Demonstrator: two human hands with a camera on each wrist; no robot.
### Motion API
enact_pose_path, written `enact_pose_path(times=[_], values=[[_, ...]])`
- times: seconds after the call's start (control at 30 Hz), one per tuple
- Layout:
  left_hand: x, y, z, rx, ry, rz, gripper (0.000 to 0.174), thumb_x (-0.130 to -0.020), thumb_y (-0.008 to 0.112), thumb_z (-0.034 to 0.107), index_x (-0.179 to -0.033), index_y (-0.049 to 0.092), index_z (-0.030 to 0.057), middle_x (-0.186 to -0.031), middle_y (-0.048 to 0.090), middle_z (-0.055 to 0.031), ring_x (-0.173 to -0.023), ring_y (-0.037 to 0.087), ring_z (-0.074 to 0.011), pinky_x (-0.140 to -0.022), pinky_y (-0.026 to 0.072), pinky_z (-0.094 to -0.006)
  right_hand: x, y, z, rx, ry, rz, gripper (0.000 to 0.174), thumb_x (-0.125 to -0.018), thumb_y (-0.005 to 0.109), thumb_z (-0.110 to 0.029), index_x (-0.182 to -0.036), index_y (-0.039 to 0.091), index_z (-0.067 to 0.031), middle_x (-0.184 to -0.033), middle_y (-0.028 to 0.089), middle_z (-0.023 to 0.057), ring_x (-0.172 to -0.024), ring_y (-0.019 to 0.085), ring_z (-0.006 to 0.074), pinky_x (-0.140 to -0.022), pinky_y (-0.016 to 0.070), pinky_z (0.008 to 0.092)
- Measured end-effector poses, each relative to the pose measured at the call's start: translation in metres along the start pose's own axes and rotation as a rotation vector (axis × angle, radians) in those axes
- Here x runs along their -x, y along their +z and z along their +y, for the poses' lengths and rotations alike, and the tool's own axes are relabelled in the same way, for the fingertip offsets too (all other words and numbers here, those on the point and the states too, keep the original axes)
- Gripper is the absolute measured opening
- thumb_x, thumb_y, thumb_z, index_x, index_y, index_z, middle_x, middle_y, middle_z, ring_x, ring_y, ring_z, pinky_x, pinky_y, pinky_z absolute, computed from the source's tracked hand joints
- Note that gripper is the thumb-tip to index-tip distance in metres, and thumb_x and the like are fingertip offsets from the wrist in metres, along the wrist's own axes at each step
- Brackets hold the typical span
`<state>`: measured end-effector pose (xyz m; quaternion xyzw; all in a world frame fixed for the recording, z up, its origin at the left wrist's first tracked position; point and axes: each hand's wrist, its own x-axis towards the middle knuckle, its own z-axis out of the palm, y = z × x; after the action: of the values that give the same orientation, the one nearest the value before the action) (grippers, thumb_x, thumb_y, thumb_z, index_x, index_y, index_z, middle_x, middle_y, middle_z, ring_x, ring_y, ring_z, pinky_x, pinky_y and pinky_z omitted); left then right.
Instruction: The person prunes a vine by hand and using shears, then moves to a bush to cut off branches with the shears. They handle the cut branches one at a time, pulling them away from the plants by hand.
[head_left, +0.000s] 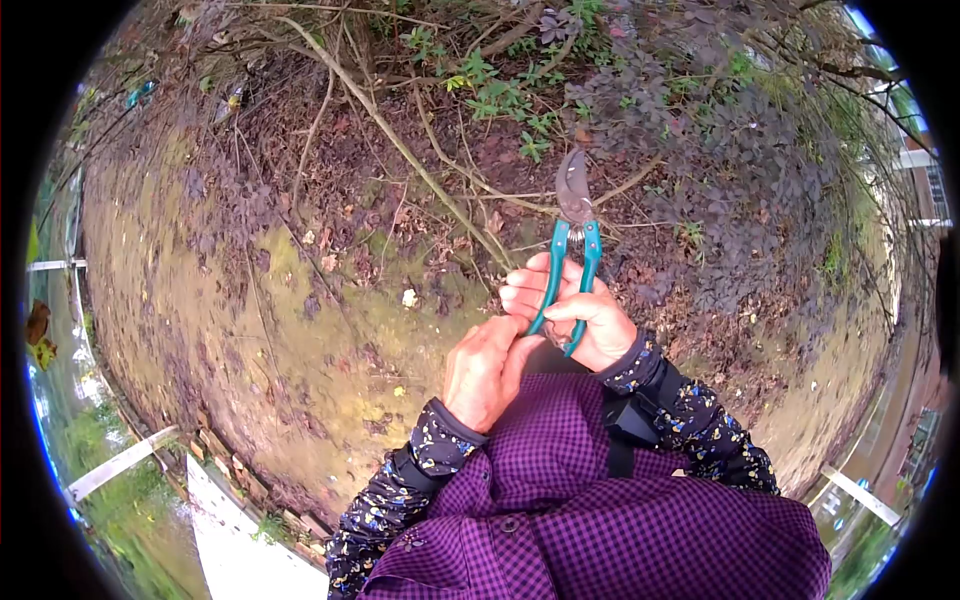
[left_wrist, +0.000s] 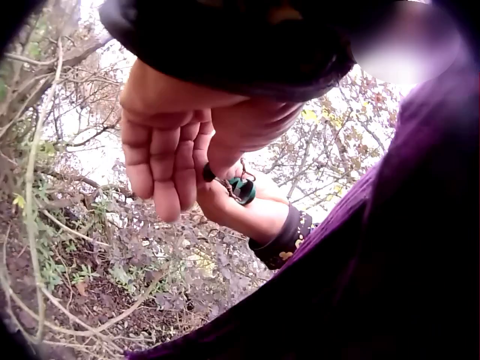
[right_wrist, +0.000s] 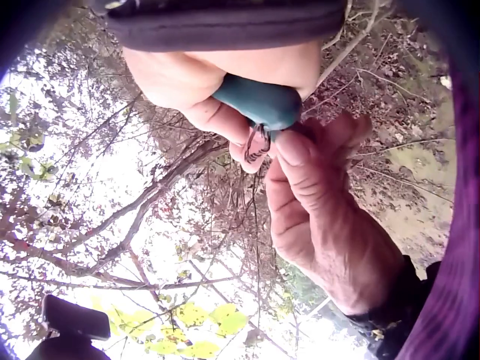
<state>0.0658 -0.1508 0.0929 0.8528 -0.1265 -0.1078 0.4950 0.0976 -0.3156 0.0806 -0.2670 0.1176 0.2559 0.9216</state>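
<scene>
A pair of pruning shears (head_left: 574,195) with teal handles and dark curved blades points away from the person, its handles spread at the spring. My right hand (head_left: 605,325) holds it from the right, the thumb across the handles and the fingers behind them. At the handle ends, my left hand (head_left: 478,372) pinches the tip of one handle between thumb and fingers. A thin wire-like loop (right_wrist: 257,142) hangs by the handle end in the right wrist view. The left wrist view shows the handle end (left_wrist: 244,192) beside my left thumb.
Beyond the blades stand a shrub with dark purple leaves (head_left: 720,150) and some green leaves (head_left: 505,98). A long bare branch (head_left: 400,150) slants down toward the hands. Mossy ground (head_left: 330,290) with fallen leaves lies around, and a row of bricks (head_left: 235,470) edges the lower left.
</scene>
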Motion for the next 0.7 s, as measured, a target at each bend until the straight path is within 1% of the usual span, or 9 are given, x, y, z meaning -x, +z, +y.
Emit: enact_pose_path(times=[0.07,0.17,0.2,0.23,0.33,0.43,0.5,0.6,0.7], values=[[0.001,0.0,-0.002,-0.082,0.041,0.184,0.015,-0.08,0.063,0.01,-0.092,0.059,0.0018,-0.082,0.062,-0.0171,-0.075,0.06,-0.0352,-0.064,0.048,-0.0391,0.001,0.002,0.0,0.004,0.006,-0.03,0.054,-0.068,0.044,0.012,-0.121,0.041,0.0009,-0.121,0.052,0.0196,-0.115,0.051,0.0317,-0.1,0.0401,0.0432],[0.003,-0.007,-0.005,-0.017,0.006,0.165,0.014,-0.081,0.062,0.009,-0.092,0.059,0.0011,-0.083,0.061,-0.0176,-0.075,0.059,-0.0355,-0.063,0.0474,-0.0392,0.002,0.003,-0.001,0.001,0.023,-0.07,0.06,-0.066,0.043,0.013,-0.125,0.038,0.0017,-0.125,0.049,0.0191,-0.119,0.047,0.0312,-0.101,0.0384,0.0422],[0.004,-0.008,-0.01,-0.066,0.104,0.171,0.011,-0.082,0.06,0.005,-0.092,0.059,-0.0001,-0.079,0.061,-0.0154,-0.07,0.062,-0.0294,-0.062,0.0478,-0.0335,0.003,0.003,0.0,-0.037,0.064,-0.049,0.06,-0.066,0.043,0.013,-0.125,0.039,0.0015,-0.124,0.049,0.019,-0.118,0.047,0.031,-0.101,0.0386,0.0418],[0.006,-0.012,-0.011,-0.061,0.119,0.172,0.011,-0.082,0.06,0.005,-0.092,0.059,-0.0001,-0.079,0.061,-0.0154,-0.07,0.062,-0.0294,-0.062,0.0478,-0.0335,0.003,0.001,-0.001,-0.072,0.093,-0.03,0.06,-0.066,0.044,0.012,-0.125,0.039,0.0014,-0.124,0.049,0.0188,-0.118,0.048,0.0307,-0.101,0.0388,0.0414],[0.008,-0.008,-0.007,-0.061,0.011,0.067,0.012,-0.081,0.062,0.006,-0.091,0.06,-0.0003,-0.076,0.062,-0.0153,-0.07,0.063,-0.0289,-0.063,0.0483,-0.0338,0.005,-0.006,0.0,-0.072,0.148,-0.061,0.053,-0.071,0.051,0.006,-0.123,0.042,0.002,-0.117,0.054,0.0166,-0.113,0.052,0.0301,-0.098,0.04,0.0398],[0.012,-0.013,-0.006,-0.033,-0.06,-0.09,0.015,-0.081,0.063,0.009,-0.092,0.061,-0.0004,-0.079,0.064,-0.0155,-0.075,0.065,-0.0268,-0.067,0.0494,-0.0335,0.007,-0.008,0.001,0.052,0.201,-0.032,0.035,-0.085,0.049,-0.005,-0.12,0.045,0.0004,-0.107,0.057,0.0116,-0.101,0.058,0.0245,-0.09,0.0459,0.0371],[0.018,-0.021,-0.005,-0.017,-0.079,-0.112,0.017,-0.08,0.063,0.01,-0.094,0.062,-0.0005,-0.081,0.065,-0.0155,-0.077,0.065,-0.0257,-0.069,0.0497,-0.0328,0.005,-0.02,0.004,0.129,0.202,-0.045,0.032,-0.086,0.05,-0.008,-0.117,0.047,-0.0001,-0.103,0.058,0.0106,-0.097,0.059,0.0234,-0.087,0.0467,0.0366],[0.028,-0.042,-0.01,-0.135,-0.144,-0.09,0.011,-0.078,0.065,0.009,-0.079,0.063,-0.0014,-0.075,0.064,-0.0161,-0.07,0.063,-0.0311,-0.063,0.0486,-0.0356,0.016,-0.023,-0.006,0.219,0.177,0.048,0.028,-0.085,0.053,-0.01,-0.112,0.05,-0.0007,-0.098,0.059,0.0099,-0.092,0.059,0.0224,-0.084,0.0463,0.035],[0.046,-0.062,-0.037,-0.101,-0.226,0.007,0.018,-0.077,0.066,0.011,-0.069,0.06,-0.0038,-0.062,0.058,-0.0145,-0.057,0.058,-0.0243,-0.055,0.0436,-0.0327,0.028,-0.032,-0.008,0.263,0.155,0.095,0.029,-0.083,0.056,-0.014,-0.109,0.051,-0.0018,-0.096,0.061,0.009,-0.088,0.062,0.0196,-0.08,0.0485,0.032]])
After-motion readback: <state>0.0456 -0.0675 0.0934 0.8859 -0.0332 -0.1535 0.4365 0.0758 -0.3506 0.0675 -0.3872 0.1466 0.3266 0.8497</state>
